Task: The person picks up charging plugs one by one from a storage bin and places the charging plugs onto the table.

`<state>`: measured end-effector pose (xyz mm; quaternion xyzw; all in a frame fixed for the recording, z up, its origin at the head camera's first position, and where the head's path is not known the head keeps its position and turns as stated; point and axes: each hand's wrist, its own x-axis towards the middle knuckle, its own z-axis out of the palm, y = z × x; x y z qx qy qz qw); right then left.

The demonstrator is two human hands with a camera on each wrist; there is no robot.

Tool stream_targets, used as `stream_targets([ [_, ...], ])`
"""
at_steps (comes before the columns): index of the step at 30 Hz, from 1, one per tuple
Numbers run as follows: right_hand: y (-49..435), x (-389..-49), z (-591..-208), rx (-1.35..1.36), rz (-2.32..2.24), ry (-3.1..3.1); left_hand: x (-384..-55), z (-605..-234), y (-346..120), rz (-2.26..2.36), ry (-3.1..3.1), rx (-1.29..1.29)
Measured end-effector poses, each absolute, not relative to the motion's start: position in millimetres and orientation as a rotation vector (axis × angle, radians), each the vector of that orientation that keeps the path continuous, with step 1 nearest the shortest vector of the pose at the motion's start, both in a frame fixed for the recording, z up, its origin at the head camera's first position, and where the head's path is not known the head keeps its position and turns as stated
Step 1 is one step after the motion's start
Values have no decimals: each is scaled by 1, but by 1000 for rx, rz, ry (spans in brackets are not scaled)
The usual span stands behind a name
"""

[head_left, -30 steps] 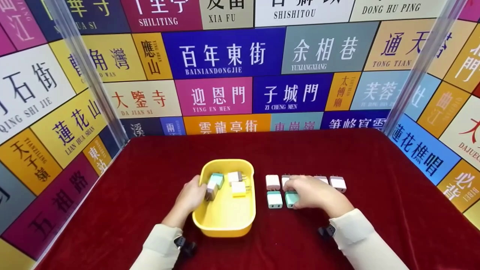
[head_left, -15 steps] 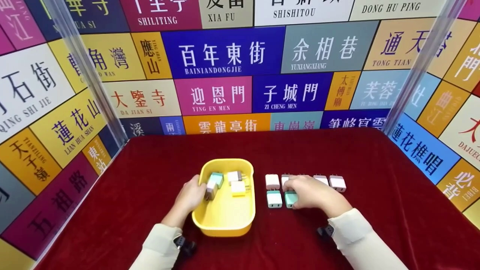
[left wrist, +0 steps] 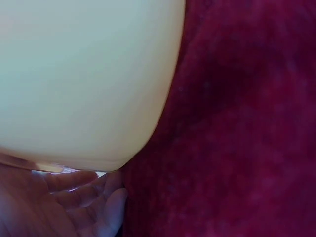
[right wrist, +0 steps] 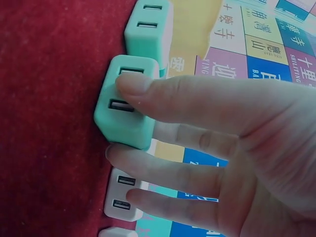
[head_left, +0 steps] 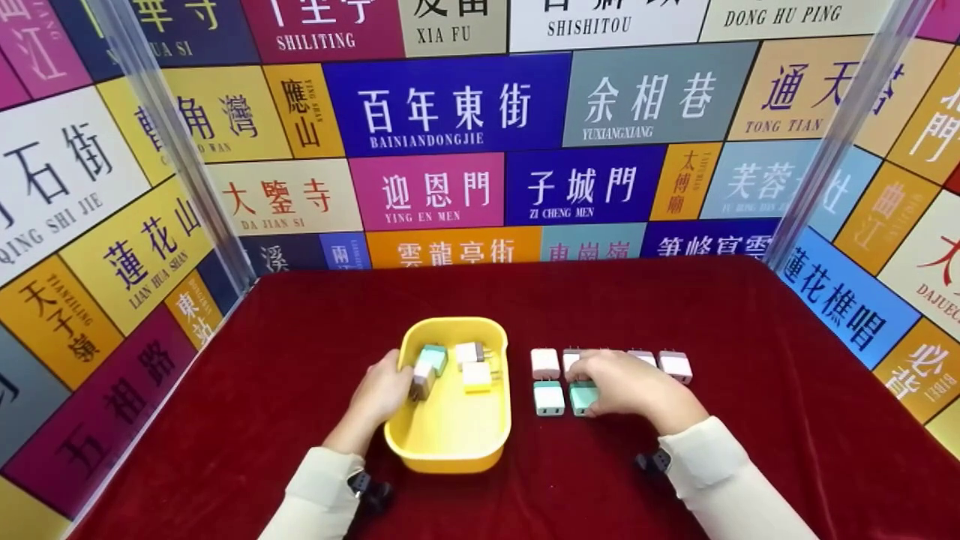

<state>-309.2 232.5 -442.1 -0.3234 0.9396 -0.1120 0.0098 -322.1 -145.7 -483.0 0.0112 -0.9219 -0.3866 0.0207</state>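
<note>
My left hand [head_left: 379, 391] grips the left side of a yellow plastic bin [head_left: 450, 461], with a digit over the rim. In the left wrist view, its fingers [left wrist: 79, 195] lie against the bin's outer wall [left wrist: 89, 89]. My right hand [head_left: 628, 382] pinches a green-and-white USB wall charger [head_left: 582, 399] in the front row. Close up, the thumb [right wrist: 136, 85] presses the charger's port face [right wrist: 126, 126], between and over its two slots. Another green-and-white charger [head_left: 549, 398] stands just left of it.
Several chargers line a back row, among them a pinkish-white one [head_left: 545, 364] and a white-and-grey one [head_left: 675, 367]; my right hand partly covers this row. Several more lie in the bin, including a yellow-and-white charger [head_left: 476, 377]. A red cloth [head_left: 337, 307] covers the table.
</note>
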Motion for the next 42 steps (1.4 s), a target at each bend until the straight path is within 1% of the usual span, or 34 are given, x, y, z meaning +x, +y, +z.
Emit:
stream_targets([
  [7, 232, -306, -433, -893, -368, 2949, -322, -483, -146, -1200, -2874, 49],
  [13, 229, -297, -419, -883, -342, 2967, -323, -484, -144, -1225, -2875, 36],
  [21, 211, -292, -411, -1014, -308, 2978, -324, -484, -144, -1223, -2864, 37],
  [29, 191, -296, -406, -1235, -275, 2986, -323, -482, -145, -1192, -2868, 35],
  [42, 135, -296, -386, -1446, -231, 3062, -322, -485, -147, -1209, -2884, 36],
])
